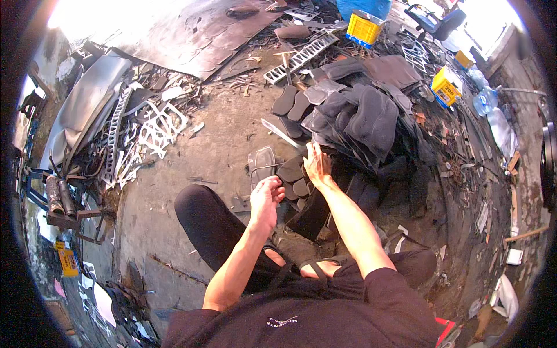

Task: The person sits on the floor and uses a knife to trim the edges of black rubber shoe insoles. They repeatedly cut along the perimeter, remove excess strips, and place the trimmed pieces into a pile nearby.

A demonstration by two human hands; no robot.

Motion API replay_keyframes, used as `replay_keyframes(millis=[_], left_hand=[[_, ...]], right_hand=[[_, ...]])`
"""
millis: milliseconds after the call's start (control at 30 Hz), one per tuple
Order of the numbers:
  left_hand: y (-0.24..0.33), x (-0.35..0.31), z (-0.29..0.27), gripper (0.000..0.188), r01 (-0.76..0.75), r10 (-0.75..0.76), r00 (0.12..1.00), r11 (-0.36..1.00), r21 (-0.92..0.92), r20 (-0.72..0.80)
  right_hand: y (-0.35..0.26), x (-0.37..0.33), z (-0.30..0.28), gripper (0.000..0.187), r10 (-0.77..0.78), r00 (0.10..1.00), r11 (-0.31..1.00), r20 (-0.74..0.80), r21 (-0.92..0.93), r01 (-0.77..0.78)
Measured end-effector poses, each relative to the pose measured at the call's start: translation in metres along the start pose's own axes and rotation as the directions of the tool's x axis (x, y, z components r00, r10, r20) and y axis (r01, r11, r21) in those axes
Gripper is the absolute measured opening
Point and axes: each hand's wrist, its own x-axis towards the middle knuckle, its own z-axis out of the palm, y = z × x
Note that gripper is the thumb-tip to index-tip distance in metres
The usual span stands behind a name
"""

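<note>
My left hand point(267, 202) is closed with its fingers curled, beside a cluster of dark, sole-shaped pieces point(291, 169). What lies between its fingertips, if anything, is too small to tell. Farther forward and to the right, my right hand point(317, 165) has its fingers bent and held together at the edge of the black heap; its grip is hidden. A grey sole-shaped piece point(261, 162) lies just ahead of my left hand. Below my right hand, a black flat piece point(310, 216) stands tilted near my feet.
A big pile of black sole-shaped sheets point(371, 122) rises ahead right. White cut-out scraps point(162, 127) lie to the left, near a bent grey sheet point(87, 98). Yellow crates point(364, 30) stand at the back. A large brown sheet point(203, 35) covers the far floor.
</note>
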Motion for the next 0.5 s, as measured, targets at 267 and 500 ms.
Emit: replay_keyframes(millis=[267, 500], left_hand=[[0.027, -0.025, 0.029, 0.070, -0.264, 0.319, 0.935, 0.917, 0.298, -0.153], [0.089, -0.096, 0.030, 0.036, -0.330, 0.331, 0.944, 0.942, 0.061, -0.004]], right_hand=[[-0.141, -0.125, -0.126, 0.034, 0.421, 0.778, 0.145, 0.467, 0.812, -0.566], [-0.112, -0.196, -0.224, 0.063, -0.012, 0.885, 0.641, 0.465, 0.684, -0.350]])
